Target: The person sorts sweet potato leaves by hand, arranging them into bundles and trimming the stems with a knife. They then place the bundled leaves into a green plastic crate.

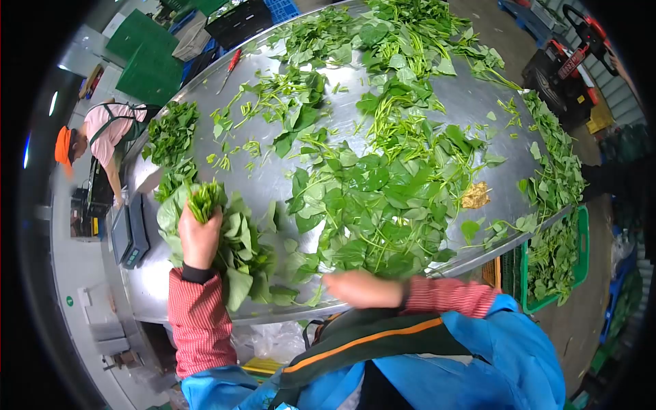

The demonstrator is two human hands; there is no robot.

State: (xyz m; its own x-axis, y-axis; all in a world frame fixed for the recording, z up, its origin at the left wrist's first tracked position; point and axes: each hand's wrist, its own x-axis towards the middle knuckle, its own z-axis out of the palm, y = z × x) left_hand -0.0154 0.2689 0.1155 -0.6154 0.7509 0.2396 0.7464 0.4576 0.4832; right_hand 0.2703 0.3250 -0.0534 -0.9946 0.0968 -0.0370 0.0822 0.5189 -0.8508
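Observation:
On the left side of the metal table [328, 82], my left hand [199, 239] is closed around a bunch of leafy greens [239, 256]. The cut stem ends point up out of the fist, and broad leaves hang down around it. My right hand [365, 288] is low over the table's near edge, beside a large heap of loose leafy greens [372, 198]. Motion smears its fingers, and I cannot make out whether anything is in them. A yellowed, crumpled leaf [476, 196] lies at the heap's right side.
A scale [128, 232] stands at the table's left edge, near a co-worker [113, 133] bending down. More greens [174, 137] lie beyond my left hand. A red-handled knife [232, 65] rests at the far edge. A green crate [582, 253] of greens stands to the right.

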